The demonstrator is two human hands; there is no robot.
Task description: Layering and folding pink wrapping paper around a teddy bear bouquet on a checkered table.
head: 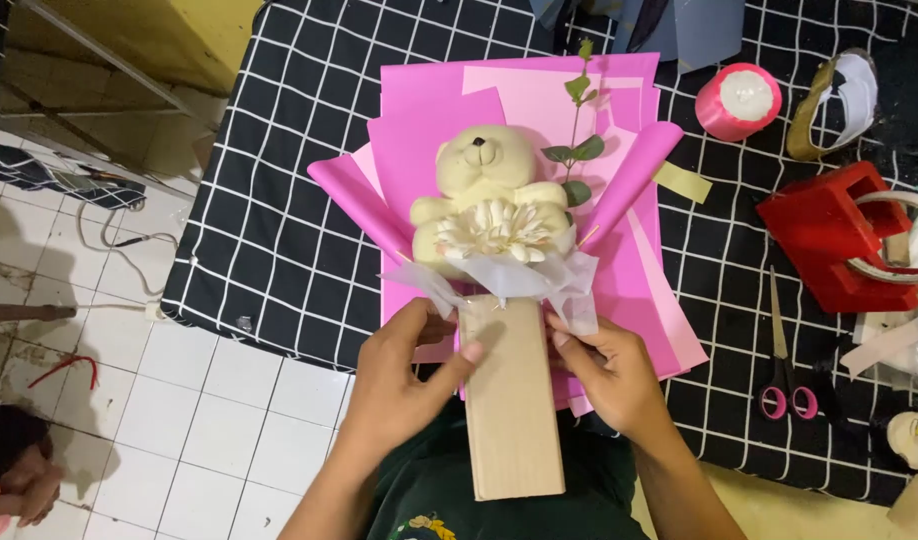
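The left hand [411, 372] and the right hand [607, 372] each pinch a side of the cardboard strip [512, 400], gripping it near its top with fingers curled around the edges. The strip stands upright between the two hands, its lower end reaching toward the person's body. Just above the hands, a cream teddy bear [486, 185] with a white flower [497, 232] and white tissue [524, 278] sits in pink wrapping paper [429, 130]. Well to the right of the right hand lie scissors [781, 370], a red tape dispenser [829, 235] and a pink ribbon roll [737, 100].
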